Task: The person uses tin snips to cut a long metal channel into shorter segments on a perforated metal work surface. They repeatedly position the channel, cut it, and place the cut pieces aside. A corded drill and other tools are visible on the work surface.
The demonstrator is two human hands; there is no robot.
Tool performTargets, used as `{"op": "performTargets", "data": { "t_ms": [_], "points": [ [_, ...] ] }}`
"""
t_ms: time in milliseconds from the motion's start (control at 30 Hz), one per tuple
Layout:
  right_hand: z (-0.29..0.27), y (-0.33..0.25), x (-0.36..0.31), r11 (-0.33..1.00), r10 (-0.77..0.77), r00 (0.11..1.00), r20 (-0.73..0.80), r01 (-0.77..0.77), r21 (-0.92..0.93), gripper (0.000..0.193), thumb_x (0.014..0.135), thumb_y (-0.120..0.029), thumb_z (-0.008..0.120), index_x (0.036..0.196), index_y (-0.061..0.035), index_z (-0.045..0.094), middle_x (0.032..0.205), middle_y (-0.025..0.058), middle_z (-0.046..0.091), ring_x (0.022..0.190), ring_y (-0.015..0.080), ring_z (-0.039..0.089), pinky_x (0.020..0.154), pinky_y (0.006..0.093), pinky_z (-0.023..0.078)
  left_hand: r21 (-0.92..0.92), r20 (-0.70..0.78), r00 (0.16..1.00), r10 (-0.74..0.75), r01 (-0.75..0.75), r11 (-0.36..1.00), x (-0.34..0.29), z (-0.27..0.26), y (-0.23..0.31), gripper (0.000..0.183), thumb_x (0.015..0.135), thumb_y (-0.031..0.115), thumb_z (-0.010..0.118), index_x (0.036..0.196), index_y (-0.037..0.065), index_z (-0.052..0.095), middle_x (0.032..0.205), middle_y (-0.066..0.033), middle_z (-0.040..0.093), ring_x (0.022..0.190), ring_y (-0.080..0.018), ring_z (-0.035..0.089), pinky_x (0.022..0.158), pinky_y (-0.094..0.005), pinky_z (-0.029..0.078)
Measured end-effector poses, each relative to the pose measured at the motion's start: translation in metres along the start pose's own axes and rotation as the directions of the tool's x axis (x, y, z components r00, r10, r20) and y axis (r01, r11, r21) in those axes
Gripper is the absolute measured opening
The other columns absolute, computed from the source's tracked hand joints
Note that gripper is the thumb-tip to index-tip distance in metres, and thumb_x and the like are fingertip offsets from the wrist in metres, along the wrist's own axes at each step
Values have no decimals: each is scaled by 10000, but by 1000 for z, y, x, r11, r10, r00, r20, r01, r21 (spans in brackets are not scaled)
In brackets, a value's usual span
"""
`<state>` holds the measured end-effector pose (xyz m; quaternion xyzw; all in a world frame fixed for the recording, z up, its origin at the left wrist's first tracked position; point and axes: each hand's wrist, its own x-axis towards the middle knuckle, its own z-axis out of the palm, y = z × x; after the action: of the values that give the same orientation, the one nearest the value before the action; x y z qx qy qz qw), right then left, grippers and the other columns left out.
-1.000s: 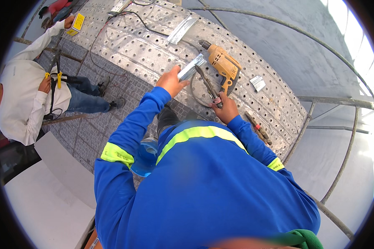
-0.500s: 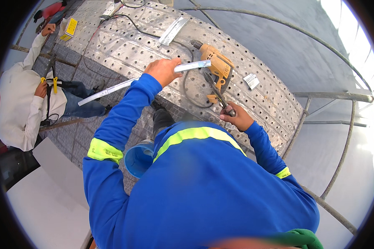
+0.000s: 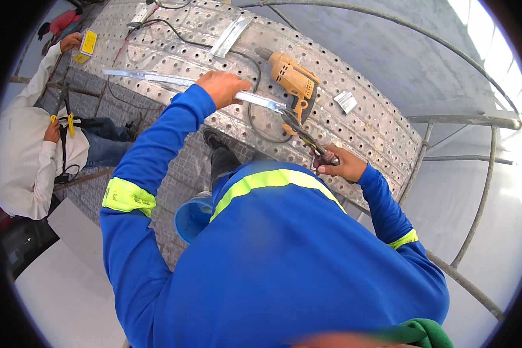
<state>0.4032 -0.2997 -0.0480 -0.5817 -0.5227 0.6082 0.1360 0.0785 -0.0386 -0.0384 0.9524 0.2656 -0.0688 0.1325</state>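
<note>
My left hand (image 3: 223,90) is closed around a long, thin galvanised metal channel (image 3: 148,76). The channel slants over the perforated metal platform, its far-left part reaching past my forearm. In my right hand (image 3: 343,164) I grip a pair of dark-bladed tin snips (image 3: 303,132) by the handles. The snips' jaws are at the channel's right end; I cannot make out whether they bite on it. Just beyond the jaws lies a yellow-orange power drill (image 3: 293,76) with a black cord.
On the perforated platform (image 3: 365,136) lie a short metal piece (image 3: 232,36) and a small silver piece (image 3: 346,101). A blue bucket (image 3: 192,219) stands beside me. At left, a person in white (image 3: 26,148) touches a yellow box (image 3: 87,43). Scaffold pipes (image 3: 467,120) line the right.
The channel has swung: its left end rose away from me and its right end dropped to the snips' jaws. The other person's hand has reached the yellow box.
</note>
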Motion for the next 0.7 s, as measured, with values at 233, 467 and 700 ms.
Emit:
{"op": "performTargets", "data": {
  "t_ms": [233,467,700],
  "points": [
    [-3,-17,-4,982,185,980,69,-186,11,685,921,-293,794,1455,18,497,1006,30,675,792,96,610,654,263,509,157,-75,993,96,-83,984,-6,4,-4,160,919,184,687,1072,146,660,968,-110,721,924,-339,730,790,-475,585],
    [-10,-27,2,984,178,968,179,-174,-38,661,917,-360,762,1416,11,536,795,43,654,614,106,585,553,274,473,315,-111,971,210,-166,935,-5,3,-7,161,890,67,650,1036,134,643,911,-106,698,863,-314,729,792,-452,571],
    [-12,-45,8,977,210,930,301,-210,-31,624,923,-378,740,1421,-45,565,737,44,652,575,102,588,504,277,465,376,-28,975,220,-193,906,-2,-2,0,128,914,97,625,1025,137,674,933,-98,726,899,-296,740,826,-429,568]
  ]
}}
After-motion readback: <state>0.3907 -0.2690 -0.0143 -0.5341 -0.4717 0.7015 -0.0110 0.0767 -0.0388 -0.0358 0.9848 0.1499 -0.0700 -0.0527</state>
